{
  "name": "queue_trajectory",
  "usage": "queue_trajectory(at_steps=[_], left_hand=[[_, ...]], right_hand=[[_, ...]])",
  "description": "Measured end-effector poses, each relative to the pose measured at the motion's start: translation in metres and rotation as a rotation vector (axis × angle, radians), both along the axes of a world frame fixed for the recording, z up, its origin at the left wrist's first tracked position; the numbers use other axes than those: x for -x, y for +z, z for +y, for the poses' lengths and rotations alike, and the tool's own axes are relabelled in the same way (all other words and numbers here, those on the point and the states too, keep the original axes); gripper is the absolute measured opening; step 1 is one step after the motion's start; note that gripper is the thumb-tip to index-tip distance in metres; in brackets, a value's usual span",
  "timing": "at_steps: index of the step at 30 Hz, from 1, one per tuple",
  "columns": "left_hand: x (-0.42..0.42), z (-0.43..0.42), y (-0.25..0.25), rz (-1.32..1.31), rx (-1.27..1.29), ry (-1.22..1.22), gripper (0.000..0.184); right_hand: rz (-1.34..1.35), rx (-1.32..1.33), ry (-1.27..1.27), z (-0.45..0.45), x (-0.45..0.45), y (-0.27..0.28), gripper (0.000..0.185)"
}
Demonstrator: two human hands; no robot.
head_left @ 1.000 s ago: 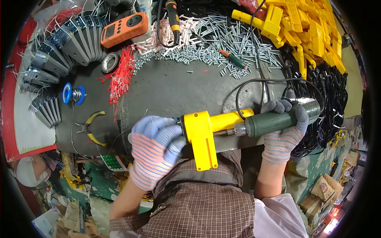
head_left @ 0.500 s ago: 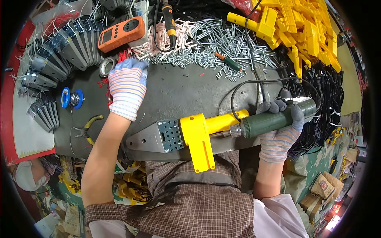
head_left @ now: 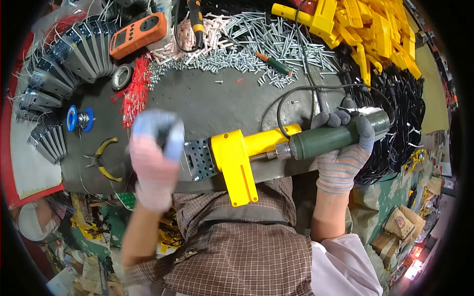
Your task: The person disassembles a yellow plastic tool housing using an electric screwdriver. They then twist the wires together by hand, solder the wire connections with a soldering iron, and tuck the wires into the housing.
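Observation:
My right hand [head_left: 341, 158], in a striped glove with grey fingertips, is wrapped round a dark green electric screwdriver [head_left: 323, 140]. Its bit points left at a yellow plastic housing [head_left: 229, 158] with a handle, lying at the front of the bench. A perforated metal heating plate [head_left: 200, 159] sticks out of the housing's left side. Over the plate's left part is my left hand [head_left: 155, 160], smeared by motion, its fingers curled. Whether it holds anything is not clear; it covers the plate's tip.
Behind lie loose screws [head_left: 197, 61], red-sleeved wires [head_left: 136, 91], an orange meter [head_left: 138, 35] and a hand screwdriver [head_left: 274, 64]. Pliers [head_left: 102, 159] and a solder spool [head_left: 80, 118] are at left. Yellow housings [head_left: 377, 32] and black cables [head_left: 395, 123] are heaped at right.
My left hand has come back from the screws and red wires toward me, over the metal plate. My right hand keeps hold of the electric screwdriver. The whole view has shifted slightly.

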State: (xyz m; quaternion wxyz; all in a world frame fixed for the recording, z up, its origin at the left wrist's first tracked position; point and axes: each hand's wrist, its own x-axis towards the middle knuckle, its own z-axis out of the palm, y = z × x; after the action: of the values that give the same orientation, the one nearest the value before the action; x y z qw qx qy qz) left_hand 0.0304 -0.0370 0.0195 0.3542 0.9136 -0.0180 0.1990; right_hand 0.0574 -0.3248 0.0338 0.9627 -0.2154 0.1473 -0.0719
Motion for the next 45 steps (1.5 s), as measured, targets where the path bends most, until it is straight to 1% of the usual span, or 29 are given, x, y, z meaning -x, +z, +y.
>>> queue_trajectory(at_steps=[1, 2, 4, 6, 7, 9, 10, 11, 15, 18, 20, 30, 32, 34, 36, 43, 45], left_hand=[[0.026, -0.006, -0.012, -0.006, 0.140, -0.004, 0.015], [0.046, -0.025, -0.013, 0.012, 0.292, 0.145, 0.013], [0.071, -0.031, -0.027, -0.020, 0.225, 0.055, 0.016], [0.078, -0.042, -0.040, -0.116, 0.211, 0.032, 0.017], [0.078, -0.044, -0.043, -0.126, 0.107, 0.050, 0.018], [0.073, -0.048, -0.050, -0.175, 0.078, 0.081, 0.018], [0.072, -0.049, -0.052, -0.223, 0.050, 0.102, 0.018], [0.072, -0.050, -0.052, -0.217, 0.038, 0.114, 0.019], [0.074, -0.051, -0.055, -0.210, 0.054, 0.145, 0.020], [0.074, -0.050, -0.057, -0.227, 0.071, 0.126, 0.021], [0.074, -0.049, -0.058, -0.269, 0.025, 0.103, 0.021], [0.073, -0.051, -0.058, -0.264, 0.003, 0.111, 0.020], [0.073, -0.050, -0.060, -0.293, 0.020, 0.064, 0.012], [0.071, -0.051, -0.059, -0.294, 0.024, 0.067, 0.012], [0.071, -0.051, -0.058, -0.297, 0.029, 0.072, 0.012], [0.071, -0.049, -0.056, -0.272, 0.003, 0.080, 0.013], [0.070, -0.050, -0.055, -0.266, 0.009, 0.081, 0.012]], right_hand=[[0.011, -0.005, -0.004, -0.001, 0.000, -0.001, 0.038], [0.020, -0.009, -0.005, -0.002, -0.001, -0.002, 0.038], [0.021, 0.006, 0.001, -0.001, -0.001, -0.001, 0.038], [-0.012, -0.019, 0.002, -0.001, -0.001, -0.001, 0.039], [-0.011, -0.015, 0.009, -0.001, 0.000, 0.000, 0.039], [-0.079, -0.031, 0.042, 0.000, 0.001, 0.001, 0.036], [-0.079, -0.033, 0.046, 0.001, 0.001, 0.001, 0.036], [-0.048, -0.007, 0.015, 0.001, 0.002, 0.000, 0.037], [0.020, 0.044, -0.058, 0.002, 0.002, 0.002, 0.039], [-0.004, 0.017, -0.029, 0.000, 0.002, 0.001, 0.039], [-0.016, 0.023, -0.022, -0.001, 0.001, 0.000, 0.038], [-0.046, -0.008, -0.008, -0.003, 0.002, -0.002, 0.033], [-0.042, -0.010, -0.012, -0.002, 0.002, -0.001, 0.032], [-0.037, -0.009, -0.016, -0.002, 0.002, -0.002, 0.031], [-0.038, -0.023, 0.000, -0.002, 0.002, -0.004, 0.024], [-0.040, -0.019, -0.011, 0.001, 0.003, -0.003, 0.024], [-0.068, -0.049, 0.028, 0.000, 0.003, -0.004, 0.026]])
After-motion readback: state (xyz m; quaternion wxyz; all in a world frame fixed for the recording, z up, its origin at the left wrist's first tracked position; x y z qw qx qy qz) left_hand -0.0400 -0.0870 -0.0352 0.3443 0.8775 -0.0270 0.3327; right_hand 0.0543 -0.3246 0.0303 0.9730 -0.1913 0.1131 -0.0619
